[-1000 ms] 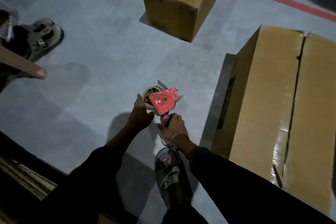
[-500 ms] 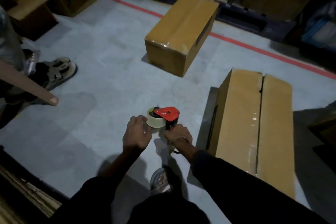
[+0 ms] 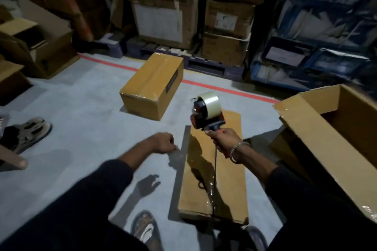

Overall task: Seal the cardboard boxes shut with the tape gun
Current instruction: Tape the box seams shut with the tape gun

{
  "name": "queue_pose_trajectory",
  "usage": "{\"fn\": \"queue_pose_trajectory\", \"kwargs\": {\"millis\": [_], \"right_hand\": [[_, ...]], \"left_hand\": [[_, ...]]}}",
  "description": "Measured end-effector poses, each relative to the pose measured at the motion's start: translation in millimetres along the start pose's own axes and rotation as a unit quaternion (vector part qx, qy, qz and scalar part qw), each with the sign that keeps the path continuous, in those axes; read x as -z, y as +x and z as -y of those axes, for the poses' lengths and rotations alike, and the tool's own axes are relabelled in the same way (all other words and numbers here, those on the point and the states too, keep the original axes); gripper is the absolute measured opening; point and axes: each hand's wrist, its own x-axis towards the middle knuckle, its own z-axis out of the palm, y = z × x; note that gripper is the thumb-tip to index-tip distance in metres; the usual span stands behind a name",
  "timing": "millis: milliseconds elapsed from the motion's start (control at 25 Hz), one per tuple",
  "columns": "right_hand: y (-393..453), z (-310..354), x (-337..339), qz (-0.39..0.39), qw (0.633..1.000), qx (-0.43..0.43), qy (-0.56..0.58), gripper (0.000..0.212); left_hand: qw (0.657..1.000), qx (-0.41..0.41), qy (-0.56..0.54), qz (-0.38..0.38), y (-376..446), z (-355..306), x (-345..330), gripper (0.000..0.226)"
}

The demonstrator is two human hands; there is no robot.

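The long brown cardboard box (image 3: 214, 171) lay nearest, its centre seam partly taped. Above its far end, the right hand (image 3: 223, 141) gripped the red tape gun (image 3: 206, 113); the left hand (image 3: 163, 142), beside the box, hung loosely curled and held nothing. Unsteadied, the box might slide and the tape wander.

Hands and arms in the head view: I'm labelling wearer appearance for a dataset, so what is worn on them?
Both arms are covered by long dark sleeves that end short of the wrists. The left hand is bare, with no glove or jewellery visible. The right hand is also ungloved, and a silver-coloured chain bracelet hangs loosely round its wrist. No rings can be made out on the fingers.
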Motion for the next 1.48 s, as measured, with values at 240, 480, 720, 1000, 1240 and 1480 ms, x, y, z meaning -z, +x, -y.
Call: {"fn": "queue_pose_trajectory", "kwargs": {"millis": [240,480,720,1000,1240,1480], "right_hand": [[24,-73,77,-0.020,0.957,-0.049,0.286,0.023],[41,-164,88,-0.076,0.905,-0.135,0.396,0.046],[27,-199,78,-0.071,0.904,-0.126,0.403,0.057],[-55,-209,57,-0.046,0.914,-0.131,0.382,0.055],[-110,-219,53,-0.023,0.930,-0.169,0.326,0.053],[-135,-144,66,0.053,0.918,-0.145,0.365,0.039]], "left_hand": [[0.989,0.099,-0.104,-0.031,73,-29,-155,0.091],[0.938,0.137,-0.303,-0.093,104,-16,-216,0.089],[0.921,0.155,-0.356,-0.033,92,-13,-222,0.091],[0.915,0.187,-0.358,0.019,21,4,-257,0.098],[0.897,0.226,-0.369,0.089,-28,1,-274,0.106],[0.959,0.104,-0.262,0.003,-20,-94,-167,0.062]]}}
